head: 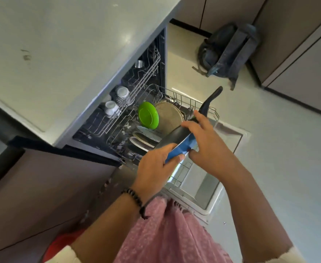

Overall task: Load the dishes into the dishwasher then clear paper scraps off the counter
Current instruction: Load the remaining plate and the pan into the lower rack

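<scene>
Both grips are on the frying pan (180, 143) right now: our left hand (155, 166) curls round its blue rim from below, our right hand (207, 147) pinches the far edge, fingers over the dark inside, thumb on the blue underside. We hold the pan on edge, just above the lower rack (193, 103), with its black handle (210, 100) pointing up and away. To seat it well, we reckon we should keep it upright, slide it into the free slot nearest us, beside the stacked plates (144, 138), and leave the handle clear of the wire so the rack can roll in. Just past the pan stand a big beige plate (168, 115) and a green plate (148, 115), both on edge. Further in, the upper rack (142, 80) carries upturned cups (111, 108). Above it runs the pale table (64, 44), with a small smudge on it; we spot no paper scraps in view. Far across the light floor a grey backpack (229, 52) leans by the cabinets (298, 44).
</scene>
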